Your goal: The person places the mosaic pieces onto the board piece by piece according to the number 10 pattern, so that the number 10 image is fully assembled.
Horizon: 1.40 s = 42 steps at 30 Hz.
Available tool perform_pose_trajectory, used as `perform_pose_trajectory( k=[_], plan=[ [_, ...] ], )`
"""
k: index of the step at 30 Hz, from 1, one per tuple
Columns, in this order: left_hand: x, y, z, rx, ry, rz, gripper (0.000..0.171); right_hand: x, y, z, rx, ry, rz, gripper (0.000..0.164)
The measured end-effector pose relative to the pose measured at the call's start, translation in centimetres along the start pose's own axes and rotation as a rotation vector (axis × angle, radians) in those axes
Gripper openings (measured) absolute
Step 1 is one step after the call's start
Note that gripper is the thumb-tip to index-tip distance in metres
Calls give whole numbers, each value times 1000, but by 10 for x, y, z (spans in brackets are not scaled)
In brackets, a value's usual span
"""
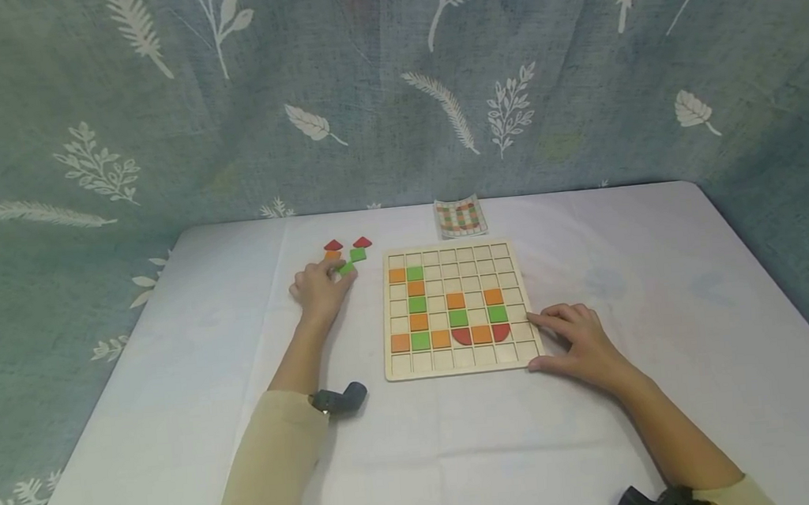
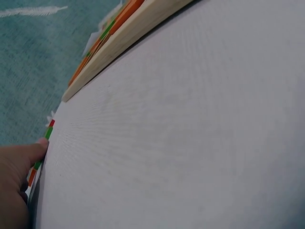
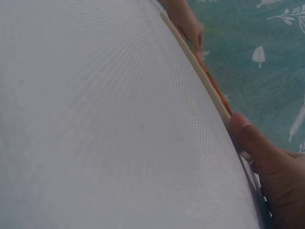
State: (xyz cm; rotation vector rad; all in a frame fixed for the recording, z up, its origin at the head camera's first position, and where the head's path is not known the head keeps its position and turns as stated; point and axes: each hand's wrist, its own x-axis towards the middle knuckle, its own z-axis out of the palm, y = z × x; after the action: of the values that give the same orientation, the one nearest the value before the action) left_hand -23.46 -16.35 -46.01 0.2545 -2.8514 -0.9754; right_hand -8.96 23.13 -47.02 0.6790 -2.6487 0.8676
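Observation:
My left hand (image 1: 318, 291) is over a small group of tiles at the left, its thumb and forefinger pinching a green square tile (image 1: 346, 268). Just beyond it lie an orange tile (image 1: 333, 255), another green tile (image 1: 358, 254) and two red pieces (image 1: 362, 242). The wooden grid board (image 1: 463, 363) lies flat in the middle, holding several orange and green squares and two red rounded pieces (image 1: 461, 336). At its lower right corner my right hand (image 1: 579, 346) rests spread, thumb at the corner and forefinger touching the right edge. In the right wrist view the thumb (image 3: 240, 121) meets the board's edge.
A small printed pattern card (image 1: 460, 217) lies behind the board, near the table's back edge. White cloth covers the table (image 1: 462, 438), and a leaf-patterned curtain (image 1: 377, 88) hangs behind it. Each wrist wears a dark camera (image 1: 341, 400).

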Motion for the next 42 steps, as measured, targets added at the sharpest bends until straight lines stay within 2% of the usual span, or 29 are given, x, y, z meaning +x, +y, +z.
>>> perform_pose_trajectory(
  k=[4,11,17,20,27,32,42],
  plan=[
    [-3,-3,1,31,19,12,44,0,-1,0,-1,4,-7,70],
    [-12,-6,4,16,52,39,43,0,-1,0,-4,-1,3,71],
    [-21,-5,7,19,41,47,43,-2,1,2,4,-2,-5,71],
    [-24,-1,7,-7,42,56,43,-2,1,2,0,3,-8,71],
    [-24,8,13,-132,55,50,41,-1,1,2,-9,-2,4,70],
    [-27,17,18,-162,26,62,41,-1,2,1,-5,1,0,70],
    [-45,42,23,-179,-47,181,40,-1,2,2,-5,10,-16,71]
  ],
)
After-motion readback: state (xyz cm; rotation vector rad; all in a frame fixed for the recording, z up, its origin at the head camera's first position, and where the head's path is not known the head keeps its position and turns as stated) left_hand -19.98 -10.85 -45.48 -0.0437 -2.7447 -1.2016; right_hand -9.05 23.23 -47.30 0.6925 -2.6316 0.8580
